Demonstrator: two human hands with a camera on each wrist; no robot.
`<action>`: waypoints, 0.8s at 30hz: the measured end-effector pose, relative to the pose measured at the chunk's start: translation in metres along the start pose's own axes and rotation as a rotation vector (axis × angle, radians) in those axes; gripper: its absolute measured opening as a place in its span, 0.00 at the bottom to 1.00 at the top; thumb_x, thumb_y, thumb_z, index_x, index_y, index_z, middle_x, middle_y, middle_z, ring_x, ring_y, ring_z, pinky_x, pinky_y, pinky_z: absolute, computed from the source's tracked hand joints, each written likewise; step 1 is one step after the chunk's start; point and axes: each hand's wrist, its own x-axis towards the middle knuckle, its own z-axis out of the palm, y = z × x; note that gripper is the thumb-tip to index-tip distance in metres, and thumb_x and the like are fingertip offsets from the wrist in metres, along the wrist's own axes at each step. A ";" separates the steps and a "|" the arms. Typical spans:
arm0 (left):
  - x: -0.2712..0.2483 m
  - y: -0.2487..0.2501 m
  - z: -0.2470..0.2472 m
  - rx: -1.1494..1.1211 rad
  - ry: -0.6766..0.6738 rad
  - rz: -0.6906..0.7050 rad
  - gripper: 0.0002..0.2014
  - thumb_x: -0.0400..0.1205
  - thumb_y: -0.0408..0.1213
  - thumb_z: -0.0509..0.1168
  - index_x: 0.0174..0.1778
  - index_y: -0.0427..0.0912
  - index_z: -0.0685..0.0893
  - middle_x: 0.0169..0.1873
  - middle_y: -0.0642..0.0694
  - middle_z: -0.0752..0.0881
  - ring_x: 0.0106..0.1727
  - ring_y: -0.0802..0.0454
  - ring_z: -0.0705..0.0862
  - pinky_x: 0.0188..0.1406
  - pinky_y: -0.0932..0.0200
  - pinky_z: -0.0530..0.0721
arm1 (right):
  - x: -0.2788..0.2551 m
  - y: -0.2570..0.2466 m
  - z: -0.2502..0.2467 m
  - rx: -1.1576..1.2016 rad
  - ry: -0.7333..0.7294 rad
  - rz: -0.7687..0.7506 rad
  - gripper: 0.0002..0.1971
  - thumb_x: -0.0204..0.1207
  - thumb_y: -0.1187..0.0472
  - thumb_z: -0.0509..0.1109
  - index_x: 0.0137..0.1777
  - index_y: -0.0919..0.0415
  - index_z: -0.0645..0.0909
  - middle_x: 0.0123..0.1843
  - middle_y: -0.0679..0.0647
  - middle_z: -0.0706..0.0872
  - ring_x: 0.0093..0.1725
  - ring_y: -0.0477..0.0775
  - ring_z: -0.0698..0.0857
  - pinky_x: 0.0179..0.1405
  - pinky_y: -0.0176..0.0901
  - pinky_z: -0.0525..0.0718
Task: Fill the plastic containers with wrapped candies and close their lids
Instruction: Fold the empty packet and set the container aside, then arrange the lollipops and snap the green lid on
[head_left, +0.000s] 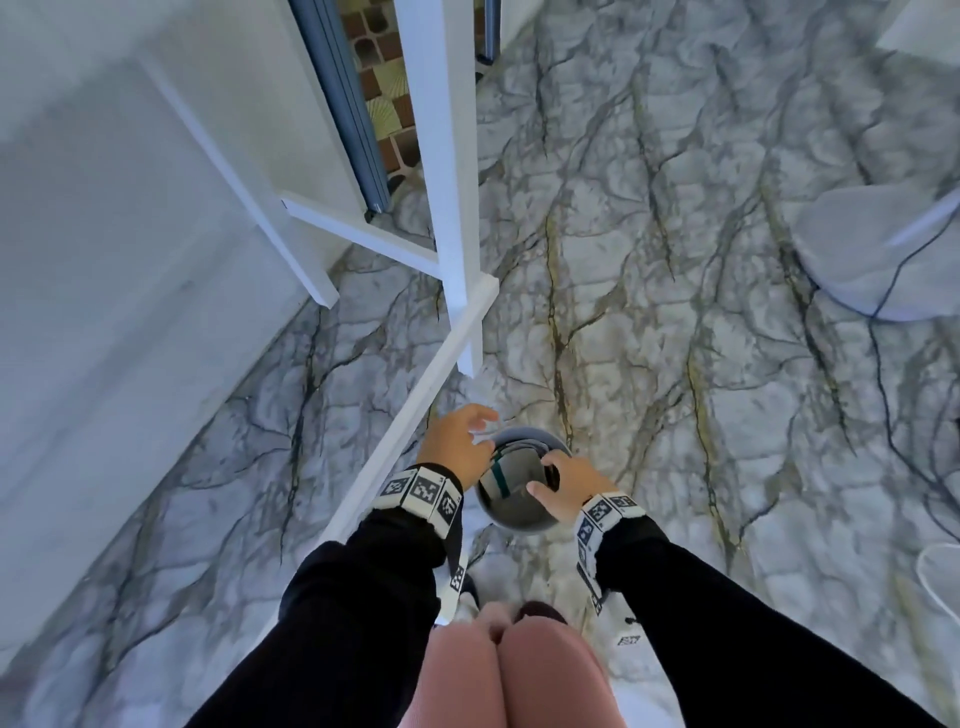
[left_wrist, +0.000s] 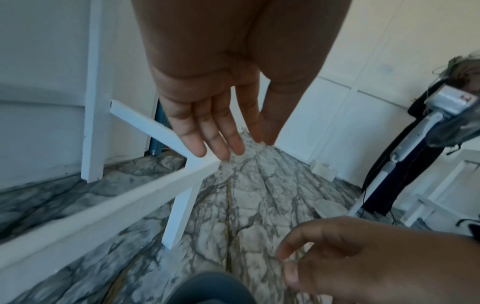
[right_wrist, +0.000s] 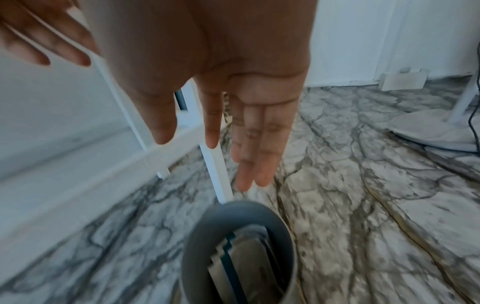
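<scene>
Bin-like grey cylinder (head_left: 522, 480) stands upright on the marble floor (head_left: 675, 312), just ahead of my knees, flat packets on edge inside. Both hands hover over its mouth, my left hand (head_left: 457, 447) and right hand (head_left: 563, 483) loose-fingered, holding nothing; the right looks nearer.

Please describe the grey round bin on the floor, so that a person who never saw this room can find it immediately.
Start at the white table frame standing on the marble-patterned floor. Just in front of its nearest leg, directly under the person's left hand and right hand, stands a grey bin. It is the only round, open-topped thing there, and flat pieces with a teal stripe stand upright inside it.
</scene>
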 end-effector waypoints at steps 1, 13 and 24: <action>-0.012 0.011 -0.009 -0.027 0.015 0.003 0.15 0.80 0.26 0.63 0.60 0.44 0.81 0.55 0.45 0.82 0.57 0.49 0.80 0.57 0.61 0.74 | -0.016 -0.009 -0.013 0.029 0.010 -0.024 0.26 0.82 0.45 0.60 0.77 0.53 0.64 0.72 0.56 0.75 0.64 0.58 0.80 0.56 0.45 0.79; -0.203 0.132 -0.162 -0.317 0.421 0.220 0.16 0.79 0.29 0.65 0.56 0.56 0.79 0.49 0.59 0.82 0.48 0.60 0.81 0.41 0.82 0.74 | -0.253 -0.166 -0.164 0.292 0.346 -0.602 0.18 0.81 0.54 0.65 0.70 0.48 0.72 0.62 0.45 0.80 0.63 0.43 0.78 0.58 0.32 0.72; -0.315 0.101 -0.278 -0.343 0.739 0.278 0.17 0.81 0.31 0.63 0.53 0.62 0.78 0.49 0.61 0.83 0.47 0.71 0.80 0.40 0.77 0.77 | -0.341 -0.299 -0.178 0.196 0.325 -0.964 0.16 0.80 0.49 0.64 0.67 0.38 0.72 0.60 0.28 0.77 0.62 0.27 0.74 0.59 0.21 0.71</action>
